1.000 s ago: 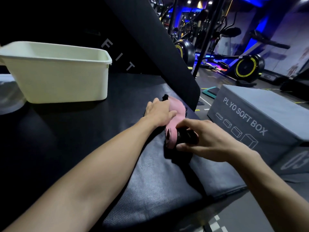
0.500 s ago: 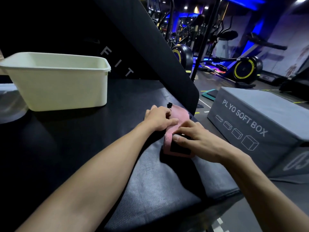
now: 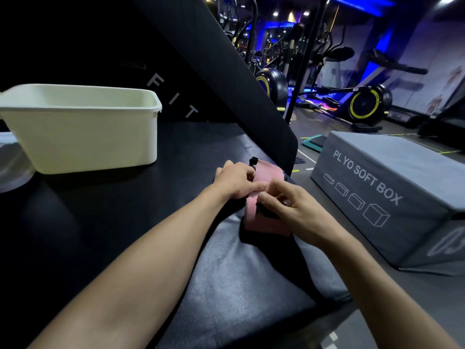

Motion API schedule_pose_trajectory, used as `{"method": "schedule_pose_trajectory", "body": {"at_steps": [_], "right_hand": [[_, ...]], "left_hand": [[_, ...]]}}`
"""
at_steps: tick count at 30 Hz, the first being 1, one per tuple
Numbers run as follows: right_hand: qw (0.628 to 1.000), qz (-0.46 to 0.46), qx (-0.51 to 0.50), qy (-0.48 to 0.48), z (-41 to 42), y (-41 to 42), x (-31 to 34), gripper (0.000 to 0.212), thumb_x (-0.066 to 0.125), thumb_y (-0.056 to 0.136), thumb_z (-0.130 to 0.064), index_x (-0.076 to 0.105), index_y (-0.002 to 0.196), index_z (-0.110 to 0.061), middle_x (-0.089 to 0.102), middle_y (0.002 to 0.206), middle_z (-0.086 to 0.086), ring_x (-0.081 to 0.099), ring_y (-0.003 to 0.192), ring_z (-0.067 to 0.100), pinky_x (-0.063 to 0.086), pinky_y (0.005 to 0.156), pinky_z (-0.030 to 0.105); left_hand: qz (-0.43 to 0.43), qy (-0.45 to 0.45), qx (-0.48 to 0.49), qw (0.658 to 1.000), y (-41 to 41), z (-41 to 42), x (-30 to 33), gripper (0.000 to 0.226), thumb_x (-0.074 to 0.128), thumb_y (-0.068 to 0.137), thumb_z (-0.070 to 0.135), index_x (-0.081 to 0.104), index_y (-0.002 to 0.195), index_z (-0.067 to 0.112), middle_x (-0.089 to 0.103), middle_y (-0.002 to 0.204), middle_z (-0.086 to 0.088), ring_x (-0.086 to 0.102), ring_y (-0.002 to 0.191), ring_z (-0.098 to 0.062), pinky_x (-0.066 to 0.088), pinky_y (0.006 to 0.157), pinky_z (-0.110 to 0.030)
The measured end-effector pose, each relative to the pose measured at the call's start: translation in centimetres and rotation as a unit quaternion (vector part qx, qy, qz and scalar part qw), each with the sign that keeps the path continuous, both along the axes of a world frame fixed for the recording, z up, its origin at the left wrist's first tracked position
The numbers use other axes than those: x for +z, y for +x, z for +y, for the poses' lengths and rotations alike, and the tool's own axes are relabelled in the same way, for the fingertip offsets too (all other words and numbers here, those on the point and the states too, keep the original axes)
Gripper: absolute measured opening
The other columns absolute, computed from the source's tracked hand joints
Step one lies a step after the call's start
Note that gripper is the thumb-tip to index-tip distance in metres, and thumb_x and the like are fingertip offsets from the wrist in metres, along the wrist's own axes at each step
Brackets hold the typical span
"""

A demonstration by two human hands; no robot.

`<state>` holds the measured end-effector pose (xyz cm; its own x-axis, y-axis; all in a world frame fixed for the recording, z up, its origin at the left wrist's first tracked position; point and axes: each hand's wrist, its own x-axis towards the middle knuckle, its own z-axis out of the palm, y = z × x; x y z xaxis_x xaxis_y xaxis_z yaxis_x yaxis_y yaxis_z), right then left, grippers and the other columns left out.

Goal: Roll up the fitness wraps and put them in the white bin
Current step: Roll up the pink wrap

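Note:
A pink fitness wrap (image 3: 264, 224) with a black patch lies stretched on the black padded mat (image 3: 125, 210), near the mat's right edge. My left hand (image 3: 236, 181) pinches the wrap's left side around its middle. My right hand (image 3: 289, 210) presses fingers on the black patch and the pink fabric close to the near end. A small black loop shows at the wrap's far end. The white bin (image 3: 83, 129) stands at the far left of the mat, well apart from both hands; its inside is mostly hidden.
A grey plyo soft box (image 3: 392, 187) sits on the floor to the right of the mat. A slanted black pad (image 3: 226, 79) rises behind the wrap. Exercise bikes and machines fill the far right background. A clear plastic sheet (image 3: 12, 162) lies left of the bin.
The rolled near end of the wrap has been laid out flat on the mat. My right hand went from gripping the roll to pressing on the flat wrap; my left hand slid nearer.

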<state>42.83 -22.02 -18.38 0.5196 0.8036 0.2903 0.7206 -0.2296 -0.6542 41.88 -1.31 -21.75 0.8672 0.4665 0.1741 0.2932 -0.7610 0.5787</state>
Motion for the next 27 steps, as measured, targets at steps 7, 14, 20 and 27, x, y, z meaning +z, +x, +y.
{"method": "schedule_pose_trajectory", "body": {"at_steps": [7, 14, 20, 27], "right_hand": [[0.984, -0.156, -0.045, 0.069, -0.7, -0.8, -0.8, 0.036, 0.052, 0.088, -0.064, 0.070, 0.091, -0.033, 0.057, 0.079, -0.019, 0.057, 0.074, -0.001, 0.038, 0.068, 0.016], [0.958, -0.239, -0.147, 0.064, 0.1, -1.2, -0.6, 0.032, 0.067, 0.090, -0.058, 0.065, 0.085, -0.027, 0.072, 0.074, -0.006, 0.069, 0.072, 0.021, 0.052, 0.063, 0.035], [0.938, -0.308, -0.137, 0.078, 0.0, -1.5, -1.0, 0.035, 0.059, 0.091, -0.058, 0.061, 0.077, -0.026, 0.066, 0.070, -0.002, 0.060, 0.066, 0.026, 0.030, 0.059, 0.030], [0.970, -0.233, -0.050, -0.050, -1.5, 0.3, -1.1, 0.068, 0.068, 0.079, -0.069, 0.059, 0.137, -0.034, 0.057, 0.120, -0.006, 0.059, 0.108, 0.019, 0.045, 0.090, 0.028]], "left_hand": [[-0.014, 0.017, -0.008, 1.000, -0.5, -0.3, 0.5, 0.044, 0.073, 0.077, 0.069, 0.064, 0.096, 0.029, 0.063, 0.089, 0.016, 0.045, 0.109, -0.017, 0.028, 0.090, -0.035], [-0.025, -0.012, 0.019, 0.999, -0.7, -0.4, 1.0, 0.043, 0.078, 0.069, 0.069, 0.073, 0.082, 0.028, 0.068, 0.080, 0.016, 0.057, 0.106, -0.017, 0.040, 0.095, -0.035], [-0.024, -0.036, 0.024, 0.999, -1.0, -0.5, 1.3, 0.039, 0.083, 0.069, 0.063, 0.076, 0.081, 0.026, 0.073, 0.083, 0.010, 0.063, 0.104, -0.019, 0.048, 0.098, -0.038], [-0.032, -0.071, 0.016, 0.997, -1.3, -0.3, 1.5, 0.031, 0.083, 0.077, 0.055, 0.079, 0.081, 0.025, 0.076, 0.085, 0.005, 0.068, 0.099, -0.020, 0.053, 0.093, -0.040]]}}
